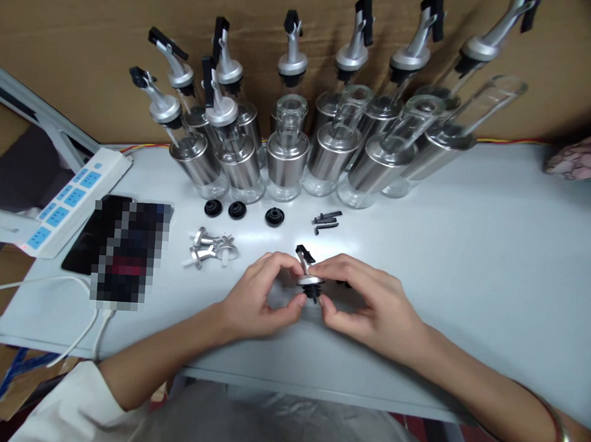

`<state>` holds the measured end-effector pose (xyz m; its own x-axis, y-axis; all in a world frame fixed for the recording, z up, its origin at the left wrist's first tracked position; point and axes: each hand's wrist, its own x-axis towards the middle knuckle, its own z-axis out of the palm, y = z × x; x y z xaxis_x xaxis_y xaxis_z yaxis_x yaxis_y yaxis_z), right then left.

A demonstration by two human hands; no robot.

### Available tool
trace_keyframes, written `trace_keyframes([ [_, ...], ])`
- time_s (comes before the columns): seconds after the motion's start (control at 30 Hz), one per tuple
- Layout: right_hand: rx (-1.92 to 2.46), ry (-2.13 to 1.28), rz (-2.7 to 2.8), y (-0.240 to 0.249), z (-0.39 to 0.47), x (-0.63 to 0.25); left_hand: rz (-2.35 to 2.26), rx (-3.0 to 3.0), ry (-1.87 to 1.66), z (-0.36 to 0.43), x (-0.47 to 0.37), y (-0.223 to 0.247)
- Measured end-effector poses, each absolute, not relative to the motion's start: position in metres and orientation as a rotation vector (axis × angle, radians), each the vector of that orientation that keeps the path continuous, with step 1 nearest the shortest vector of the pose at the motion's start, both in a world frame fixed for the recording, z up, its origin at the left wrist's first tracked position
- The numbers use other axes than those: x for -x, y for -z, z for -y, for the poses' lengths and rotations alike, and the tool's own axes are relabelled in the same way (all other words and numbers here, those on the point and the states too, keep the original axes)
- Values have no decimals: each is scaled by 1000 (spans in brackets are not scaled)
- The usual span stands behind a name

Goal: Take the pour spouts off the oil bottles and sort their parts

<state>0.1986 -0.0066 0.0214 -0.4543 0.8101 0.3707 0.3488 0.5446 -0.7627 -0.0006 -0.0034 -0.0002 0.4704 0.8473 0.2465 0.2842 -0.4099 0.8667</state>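
Observation:
Between both hands is a bottle pourer (312,281), a silver spout with a black flap on top and a black ribbed stopper below. My left hand (265,296) pinches it from the left, thumb low by the stopper and fingers at the spout. From the other side, my right hand (368,302) grips it with thumb and fingertips. Farther left lie several loose silver spouts (206,249). Black stoppers (274,216) rest in a row beyond the hands, beside a few thin black flaps (326,221). Small dark pieces are partly hidden behind my right hand.
Glass bottles with steel sleeves (287,167) stand along the back, several topped with pourers, some with bare necks. At left are a white power strip (71,197), a black phone (86,241), a blurred-out device (130,257) and a white cable (95,335). A cardboard wall (86,48) rises behind.

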Motion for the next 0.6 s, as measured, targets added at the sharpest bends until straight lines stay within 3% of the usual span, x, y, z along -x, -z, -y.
trace_keyframes([
  [0.6,1005,-816,2032,-21,8,-200,-881,-1855,-903,3,-1,-3],
])
